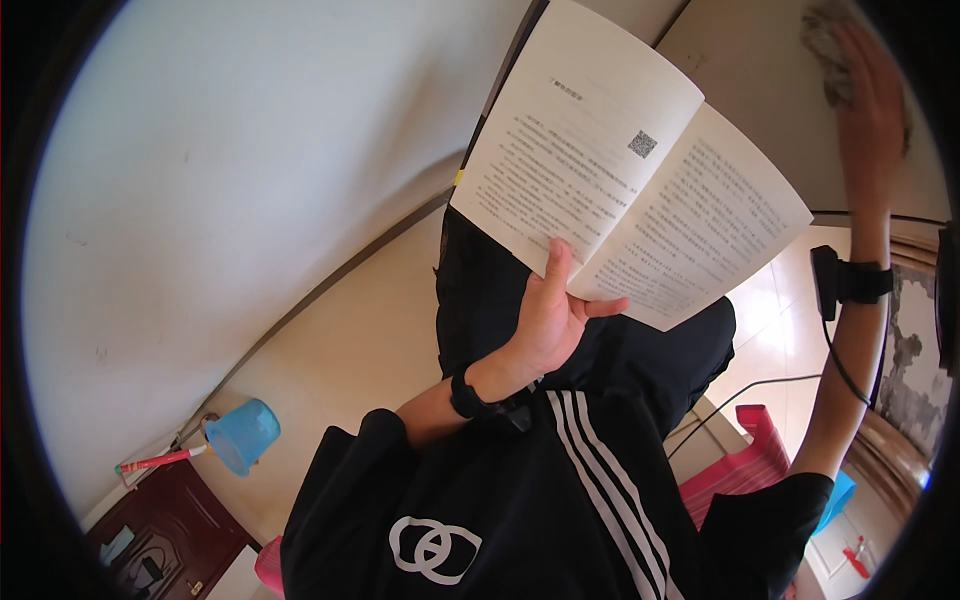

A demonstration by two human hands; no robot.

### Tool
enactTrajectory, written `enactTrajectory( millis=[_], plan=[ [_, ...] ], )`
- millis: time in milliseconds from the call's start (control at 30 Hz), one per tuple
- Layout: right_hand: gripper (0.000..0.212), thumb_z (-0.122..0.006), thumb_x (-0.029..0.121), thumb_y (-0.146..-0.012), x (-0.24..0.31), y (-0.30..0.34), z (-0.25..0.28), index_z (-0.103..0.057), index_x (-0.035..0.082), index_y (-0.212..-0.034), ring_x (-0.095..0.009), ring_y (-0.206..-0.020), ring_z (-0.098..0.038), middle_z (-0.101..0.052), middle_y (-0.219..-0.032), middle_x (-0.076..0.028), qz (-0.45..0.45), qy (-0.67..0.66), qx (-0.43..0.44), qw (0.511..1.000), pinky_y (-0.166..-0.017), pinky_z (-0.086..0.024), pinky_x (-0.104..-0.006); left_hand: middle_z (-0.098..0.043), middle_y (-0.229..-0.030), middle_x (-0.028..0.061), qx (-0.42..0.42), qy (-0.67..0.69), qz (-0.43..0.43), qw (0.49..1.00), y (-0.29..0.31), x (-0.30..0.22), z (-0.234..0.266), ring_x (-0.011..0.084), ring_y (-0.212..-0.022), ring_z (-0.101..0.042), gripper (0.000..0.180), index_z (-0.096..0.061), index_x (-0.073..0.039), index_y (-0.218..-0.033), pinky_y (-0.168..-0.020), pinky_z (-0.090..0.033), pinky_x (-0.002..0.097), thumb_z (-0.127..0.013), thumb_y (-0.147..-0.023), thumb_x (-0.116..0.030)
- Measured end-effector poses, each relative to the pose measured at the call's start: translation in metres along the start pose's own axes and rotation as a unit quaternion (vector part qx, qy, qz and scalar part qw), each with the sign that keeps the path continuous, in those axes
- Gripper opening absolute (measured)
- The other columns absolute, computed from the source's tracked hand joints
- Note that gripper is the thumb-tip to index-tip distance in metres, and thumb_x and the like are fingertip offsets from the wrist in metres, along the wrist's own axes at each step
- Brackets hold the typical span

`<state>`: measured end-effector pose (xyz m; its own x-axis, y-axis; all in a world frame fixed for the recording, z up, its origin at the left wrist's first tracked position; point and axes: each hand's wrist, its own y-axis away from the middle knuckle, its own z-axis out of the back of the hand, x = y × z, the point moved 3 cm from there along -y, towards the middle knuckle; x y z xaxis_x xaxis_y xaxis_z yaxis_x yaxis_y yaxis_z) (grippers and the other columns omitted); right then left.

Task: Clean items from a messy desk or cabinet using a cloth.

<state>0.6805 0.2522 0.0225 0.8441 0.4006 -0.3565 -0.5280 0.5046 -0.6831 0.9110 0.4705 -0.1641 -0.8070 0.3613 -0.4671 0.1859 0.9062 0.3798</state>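
An open book [600,170] with printed pages rests above my lap, its spine toward me. My left hand [552,318] grips it at the lower middle, the thumb and little finger on the pages and the other fingers hidden behind. At the upper right my right arm reaches far out. My right hand [872,110] presses a crumpled greyish cloth [826,52] against a smooth beige surface [745,45]. The cloth shows at the fingertips and past the edge of the hand.
A white wall [230,180] rises on the left, with a dark baseboard [330,280]. Lower left are a blue bucket [243,437] and a dark red door [165,530]. Pink striped fabric [735,470] lies by my right arm. A black cable [840,365] hangs from the right wrist strap.
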Motion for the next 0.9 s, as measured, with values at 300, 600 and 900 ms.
enactTrajectory(
  millis=[300, 600, 900],
  plan=[
    [0.050, -0.057, 0.001, -0.077, 0.028, 0.084, -0.065, -0.053, 0.006, -0.127, -0.030, -0.129, -0.042, -0.048, -0.135, -0.013, 0.063, -0.112, 0.134, 0.983, -0.107, -0.035, -0.0375, -0.055, -0.127, 0.0108, -0.009, -0.013, -0.009, 1.000, -0.001, -0.002, -0.003, 0.0199, -0.110, -0.059, 0.062, -0.037, -0.004, -0.136, -0.080, -0.059, 0.0324, -0.033, -0.098, -0.053],
    [0.042, -0.057, 0.010, -0.079, 0.036, 0.147, -0.076, -0.057, 0.003, -0.121, -0.031, -0.126, -0.046, -0.052, -0.130, -0.016, -0.048, -0.288, 0.247, 0.924, -0.103, -0.041, -0.0384, -0.055, -0.126, 0.0106, 0.002, -0.004, 0.001, 1.000, -0.003, 0.001, 0.010, 0.0194, -0.109, -0.060, 0.063, -0.036, -0.004, -0.137, -0.080, -0.059, 0.0317, -0.032, -0.097, -0.054],
    [0.067, -0.056, -0.020, -0.062, -0.024, 0.038, 0.041, -0.063, 0.013, -0.119, -0.023, -0.119, -0.055, -0.060, -0.124, -0.004, 0.017, 0.083, -0.026, 0.996, -0.099, -0.047, -0.0328, -0.054, -0.126, 0.0096, 0.015, 0.013, 0.006, 1.000, -0.005, 0.001, -0.002, 0.0187, -0.109, -0.060, 0.063, -0.036, -0.005, -0.137, -0.078, -0.059, 0.0309, -0.032, -0.097, -0.054]
  ],
)
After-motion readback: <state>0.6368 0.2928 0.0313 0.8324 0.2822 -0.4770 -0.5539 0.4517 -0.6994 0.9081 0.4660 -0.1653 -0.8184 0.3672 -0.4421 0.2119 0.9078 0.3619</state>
